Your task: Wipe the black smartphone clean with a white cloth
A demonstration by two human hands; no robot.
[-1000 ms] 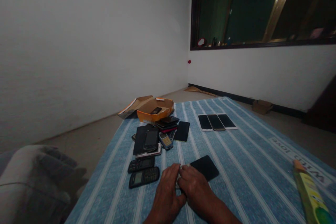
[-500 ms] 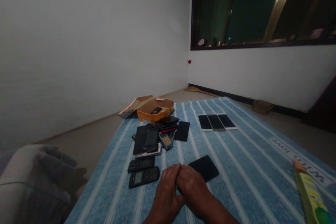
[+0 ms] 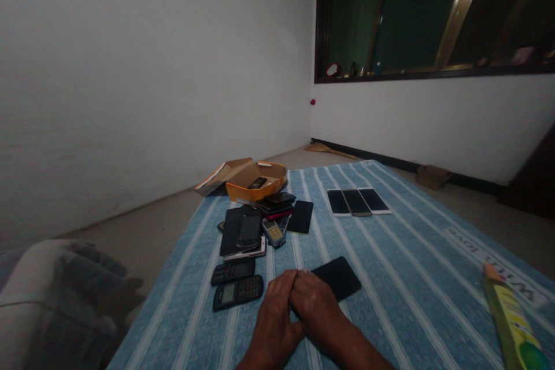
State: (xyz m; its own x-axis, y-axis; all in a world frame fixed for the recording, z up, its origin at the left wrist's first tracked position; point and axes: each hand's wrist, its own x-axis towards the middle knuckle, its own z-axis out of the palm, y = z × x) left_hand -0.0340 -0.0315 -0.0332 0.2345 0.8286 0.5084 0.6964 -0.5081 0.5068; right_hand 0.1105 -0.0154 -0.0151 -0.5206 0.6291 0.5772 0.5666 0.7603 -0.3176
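Observation:
My left hand (image 3: 277, 306) and my right hand (image 3: 318, 300) are pressed together at the near middle of the striped cloth. Their fingers are closed towards each other, and anything between them is hidden. A black phone (image 3: 340, 277) lies flat just beyond my right hand, partly covered by it. Left of my left hand are two black keypad phones, a nearer one (image 3: 237, 293) and a farther one (image 3: 233, 271). Behind these is a pile with a dark touchscreen phone (image 3: 250, 228), a blue keypad phone (image 3: 274, 233) and a flat black phone (image 3: 300, 217).
An open orange cardboard box (image 3: 249, 192) with a phone inside stands at the far left of the blue striped cloth (image 3: 390, 312). A row of three phones (image 3: 356, 202) lies far right. A yellow-green packet (image 3: 514, 324) is at the near right edge. Grey fabric (image 3: 47, 295) sits lower left.
My right hand has edged very slightly up and left against my left hand. The phones and box have stayed in place.

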